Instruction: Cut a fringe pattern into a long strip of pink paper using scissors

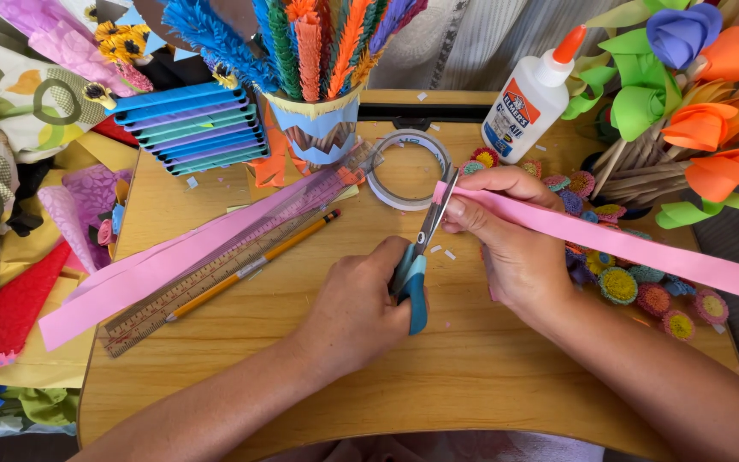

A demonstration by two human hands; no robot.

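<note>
Two bare hands work over a wooden desk (438,376) in the head view. The left hand (354,310) grips a pair of scissors (421,248) by their blue handles, its fingers closed through the loops; the steel blades point up and away from the person and stand slightly parted around the near end of a pink paper strip (626,248). The right hand (511,231) pinches that strip just beside the blades, thumb over the top and fingers curled beneath, and the strip runs from there out to the right edge of the picture. Small paper snippets (449,254) lie on the desk close to the blades.

Left of the hands, several long pink strips (147,269) lie slantwise, with a clear ruler (215,274) on top of them and a yellow pencil (254,265) just beside the ruler. A roll of clear tape (384,190) lies flat behind the scissors. Behind it stands a cup (318,128) filled with fringed paper stems in blue, green, orange and purple. A stack of blue and teal sheets (190,128) sits at the left rear. A white glue bottle (532,98) with an orange cap leans at the right rear. Small rolled paper discs (643,295) are scattered to the right of the right hand, under the strip, and paper flowers (694,103) in orange, green and purple fill the right corner
</note>
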